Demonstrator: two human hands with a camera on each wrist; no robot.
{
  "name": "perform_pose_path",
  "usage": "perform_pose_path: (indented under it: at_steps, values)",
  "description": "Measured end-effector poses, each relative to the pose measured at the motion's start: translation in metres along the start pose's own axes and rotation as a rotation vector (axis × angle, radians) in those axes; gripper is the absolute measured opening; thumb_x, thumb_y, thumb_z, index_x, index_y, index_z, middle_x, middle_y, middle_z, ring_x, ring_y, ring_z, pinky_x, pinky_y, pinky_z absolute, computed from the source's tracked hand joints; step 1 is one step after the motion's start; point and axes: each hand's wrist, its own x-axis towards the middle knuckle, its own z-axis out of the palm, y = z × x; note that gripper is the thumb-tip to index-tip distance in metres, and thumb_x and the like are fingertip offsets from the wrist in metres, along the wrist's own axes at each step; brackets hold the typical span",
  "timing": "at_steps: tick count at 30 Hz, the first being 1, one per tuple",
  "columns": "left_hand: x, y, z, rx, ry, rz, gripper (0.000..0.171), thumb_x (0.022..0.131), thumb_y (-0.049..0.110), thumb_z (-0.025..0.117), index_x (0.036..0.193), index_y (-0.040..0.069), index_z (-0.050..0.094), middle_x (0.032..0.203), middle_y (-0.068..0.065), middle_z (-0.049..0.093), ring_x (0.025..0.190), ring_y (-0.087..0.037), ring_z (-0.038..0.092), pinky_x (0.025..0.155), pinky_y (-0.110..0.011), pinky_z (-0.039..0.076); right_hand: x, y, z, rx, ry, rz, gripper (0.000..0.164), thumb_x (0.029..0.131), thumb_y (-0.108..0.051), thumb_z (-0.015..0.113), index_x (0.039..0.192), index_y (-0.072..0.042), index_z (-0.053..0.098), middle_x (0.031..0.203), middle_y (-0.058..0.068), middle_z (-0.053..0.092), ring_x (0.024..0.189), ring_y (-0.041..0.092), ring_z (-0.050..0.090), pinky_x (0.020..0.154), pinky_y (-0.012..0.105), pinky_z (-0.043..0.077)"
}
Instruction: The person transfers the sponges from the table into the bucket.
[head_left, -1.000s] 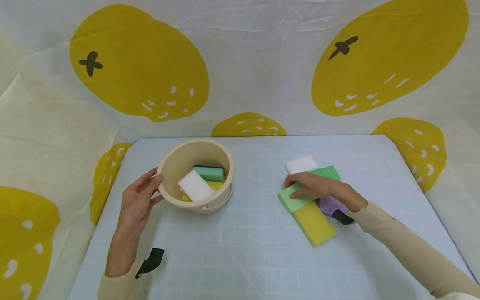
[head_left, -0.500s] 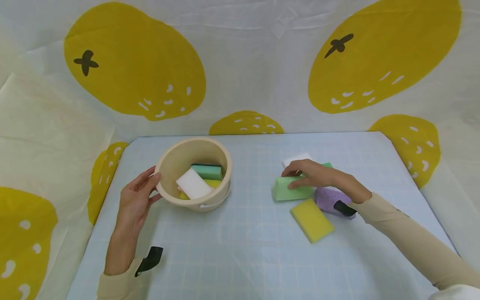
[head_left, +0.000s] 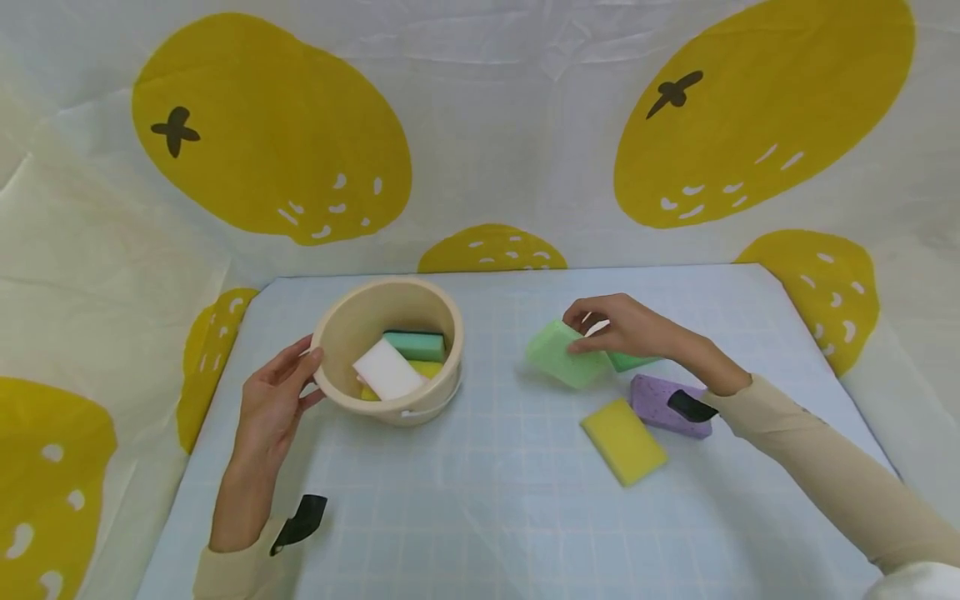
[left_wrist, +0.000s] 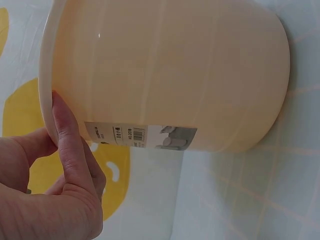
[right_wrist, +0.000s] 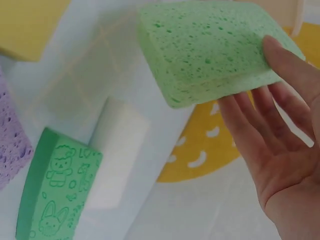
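Observation:
My right hand [head_left: 626, 327] pinches a light green sponge [head_left: 564, 354] between thumb and fingers, raised over the table; its porous face shows in the right wrist view. With thumb and fingers on the rim, my left hand [head_left: 279, 392] holds a cream bucket [head_left: 438, 387] that stands on the table at the left. Inside the bucket lie a white sponge [head_left: 388, 368], a teal sponge [head_left: 415, 345] with a dark layer, and something yellow [head_left: 429, 369] partly hidden under the white one. A label [left_wrist: 145, 136] shows on the bucket's side in the left wrist view.
On the table at the right lie a yellow sponge [head_left: 624, 442], a purple sponge [head_left: 670, 406], and a green sponge [right_wrist: 59, 190] printed with animal figures. A white sponge [right_wrist: 118, 152] lies beside the green one, hidden by my right hand in the head view.
My right hand has lifted the light green sponge off the pile and moved it left, tilting it. The yellow and purple sponges are now uncovered. My left hand stays on the bucket rim.

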Motion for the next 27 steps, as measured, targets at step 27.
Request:
perform_pose_path:
  at_steps: [27]
  values:
    - [-0.002,0.002,-0.001,-0.022,-0.023,0.008,0.072,0.084,0.043,0.082,0.147,0.019,0.059,0.118,0.006,0.069,0.094,-0.011,0.066,0.078,-0.023,0.06,0.027,-0.04,-0.014,0.179,0.127,0.054,0.029,0.09,-0.015,0.082,0.113,-0.006,0.066,0.109,0.01,0.066,0.097,0.022,0.072,0.089,0.034,0.059]
